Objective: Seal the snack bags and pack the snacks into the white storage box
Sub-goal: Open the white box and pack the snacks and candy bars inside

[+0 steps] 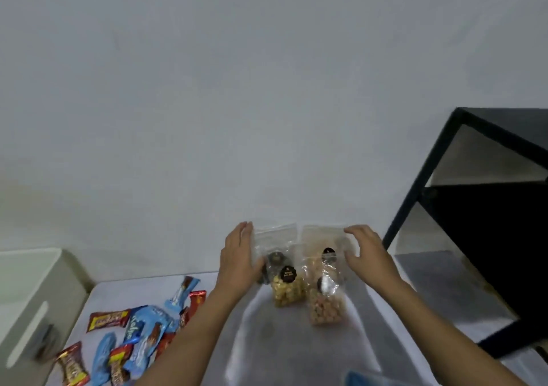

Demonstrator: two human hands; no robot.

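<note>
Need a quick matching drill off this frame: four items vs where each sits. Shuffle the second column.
1 white storage box
2 wrapped snack bars
3 clear snack bags
4 black shelf frame

A right of the table
B upright, mid-table
C left edge of view
D heaped on table's left

Pairs: 1-C, 2-D, 3-B, 4-A

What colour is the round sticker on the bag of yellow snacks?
The round sticker is black with gold lettering; head view.

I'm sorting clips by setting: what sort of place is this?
Probably a plain room at home: a bare white wall, a black open-frame shelf, and a cloth-covered surface holding snack wrappers.
</note>
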